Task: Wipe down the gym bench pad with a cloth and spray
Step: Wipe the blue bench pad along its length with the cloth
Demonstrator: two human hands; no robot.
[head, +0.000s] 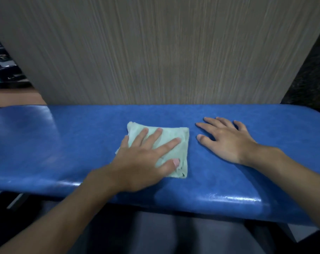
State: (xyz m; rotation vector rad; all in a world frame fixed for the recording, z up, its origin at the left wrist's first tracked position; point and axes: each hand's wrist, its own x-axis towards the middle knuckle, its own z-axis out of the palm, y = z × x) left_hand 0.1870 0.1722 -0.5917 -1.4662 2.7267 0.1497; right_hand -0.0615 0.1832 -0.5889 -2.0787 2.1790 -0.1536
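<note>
A grey wood-grain wall panel (155,52) stands behind a long blue padded table (64,143), which runs across the view with a glossy front edge. The left hand (141,162) lies flat with fingers spread and straight, pressing down on a folded pale green cloth (172,132) near the middle of the table. The right hand (227,142) rests palm-down on the bare blue pad just beside the cloth, its fingers spread apart and holding nothing.
</note>
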